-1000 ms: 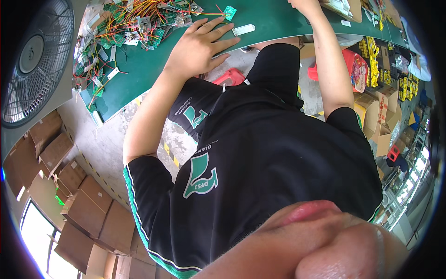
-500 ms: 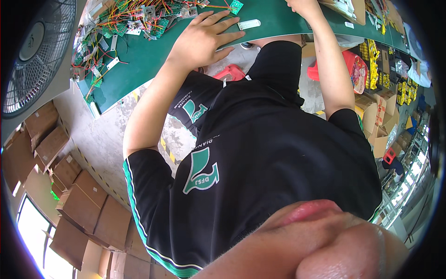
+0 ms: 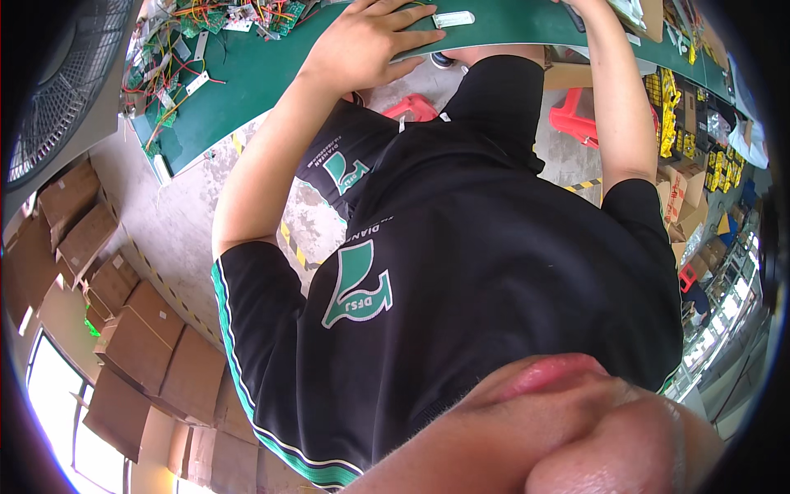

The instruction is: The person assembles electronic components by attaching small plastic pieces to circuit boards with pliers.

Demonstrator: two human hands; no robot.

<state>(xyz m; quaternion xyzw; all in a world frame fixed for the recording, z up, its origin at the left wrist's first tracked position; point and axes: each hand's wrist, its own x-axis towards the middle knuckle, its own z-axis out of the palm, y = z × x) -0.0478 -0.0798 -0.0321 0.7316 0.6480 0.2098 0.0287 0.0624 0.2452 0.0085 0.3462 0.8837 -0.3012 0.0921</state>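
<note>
My left hand (image 3: pixel 366 45) rests palm down on the green worktop (image 3: pixel 247 70), its fingers spread and nothing gripped. Just beyond its fingertips lies a small white oblong plate (image 3: pixel 454 19). My right hand (image 3: pixel 586 6) is at the top edge of the picture, where most of its fingers are cut off. A slim dark object (image 3: pixel 574 18) shows right against it; whether the hand grips it cannot be made out.
Left of my left hand is a heap of green circuit boards with red and yellow wires (image 3: pixel 177 66). A fan (image 3: pixel 62 99) stands at the far left. An open carton (image 3: pixel 646 16) is beyond my right forearm. Red plastic stools (image 3: pixel 576 119) stand below the worktop; stacked cartons (image 3: pixel 148 337) line the left.
My right hand has moved to the right and partly out of view, and the slim dark object now shows beside it. My left hand stays spread on the worktop while the view shifts slightly.
</note>
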